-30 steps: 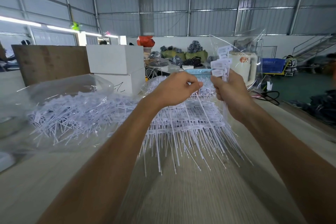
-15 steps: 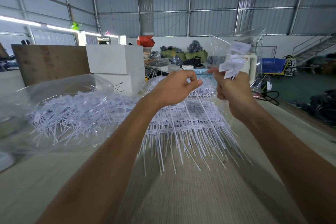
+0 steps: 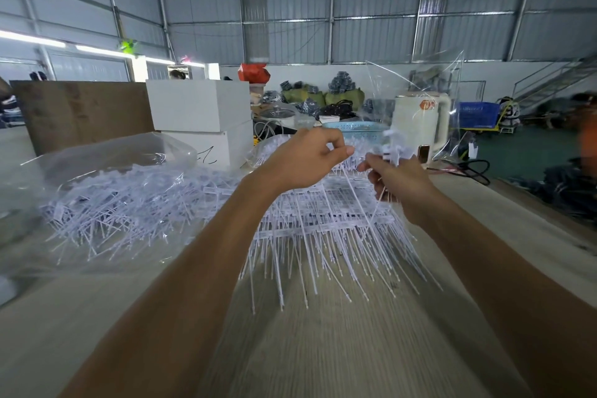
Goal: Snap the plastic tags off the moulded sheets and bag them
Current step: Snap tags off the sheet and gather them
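Observation:
A stack of white moulded tag sheets lies on the table ahead of me, long thin tails fanning toward me. My left hand is above the stack's far edge, fingers curled, pinching the top sheet's strip. Just to its right, my right hand grips a small bunch of loose white tags, heads up and blurred, tails hanging through the fist. A clear plastic bag on the left holds a heap of loose tags.
Two stacked white boxes and a brown board stand behind the bag. A cream kettle, a blue basket and a clear upright bag sit beyond my hands. Bare wooden tabletop lies near me.
My right hand has dropped from head height down beside my left hand, carrying the bunch of tags lower and tilting it. My left hand has stayed at the sheet's far edge.

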A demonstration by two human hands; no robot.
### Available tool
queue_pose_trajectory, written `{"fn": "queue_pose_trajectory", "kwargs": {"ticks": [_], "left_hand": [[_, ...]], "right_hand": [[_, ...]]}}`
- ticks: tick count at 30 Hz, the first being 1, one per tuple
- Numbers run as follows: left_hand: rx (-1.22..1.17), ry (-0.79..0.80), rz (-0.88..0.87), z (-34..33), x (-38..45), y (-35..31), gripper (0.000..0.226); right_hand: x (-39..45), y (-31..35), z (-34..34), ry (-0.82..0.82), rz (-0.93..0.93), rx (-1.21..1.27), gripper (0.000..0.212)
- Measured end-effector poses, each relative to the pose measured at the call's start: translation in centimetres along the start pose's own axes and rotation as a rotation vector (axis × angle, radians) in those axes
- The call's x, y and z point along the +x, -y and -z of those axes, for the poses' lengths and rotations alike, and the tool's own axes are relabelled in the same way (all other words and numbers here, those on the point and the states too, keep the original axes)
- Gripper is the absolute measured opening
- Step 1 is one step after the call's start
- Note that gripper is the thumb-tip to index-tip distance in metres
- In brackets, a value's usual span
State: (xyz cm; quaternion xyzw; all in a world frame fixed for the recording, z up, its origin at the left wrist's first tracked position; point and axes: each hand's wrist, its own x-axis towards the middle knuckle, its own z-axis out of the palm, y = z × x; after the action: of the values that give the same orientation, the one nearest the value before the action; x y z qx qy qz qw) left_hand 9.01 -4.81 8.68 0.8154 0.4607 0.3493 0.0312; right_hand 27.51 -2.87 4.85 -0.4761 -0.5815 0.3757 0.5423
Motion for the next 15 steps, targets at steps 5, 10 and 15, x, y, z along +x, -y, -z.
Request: {"fn": "queue_pose_trajectory", "kwargs": {"ticks": [5, 10, 15], "left_hand": [[0.011, -0.035, 0.01, 0.1, 0.1, 0.1, 0.03], [0.063, 0.0, -0.002, 0.4, 0.0, -0.3, 0.028], [-0.06, 0.07, -0.019, 0.8, -0.1, -0.9, 0.019]], "right_hand": [[0.2, 1.6, 0.1, 0.085, 0.103, 0.161, 0.033], [-0.3, 1.5, -0.8, 0.112, 0.165, 0.025, 0.03], [-0.7, 2.4, -0.9, 0.138, 0.144, -0.001, 0.028]]}}
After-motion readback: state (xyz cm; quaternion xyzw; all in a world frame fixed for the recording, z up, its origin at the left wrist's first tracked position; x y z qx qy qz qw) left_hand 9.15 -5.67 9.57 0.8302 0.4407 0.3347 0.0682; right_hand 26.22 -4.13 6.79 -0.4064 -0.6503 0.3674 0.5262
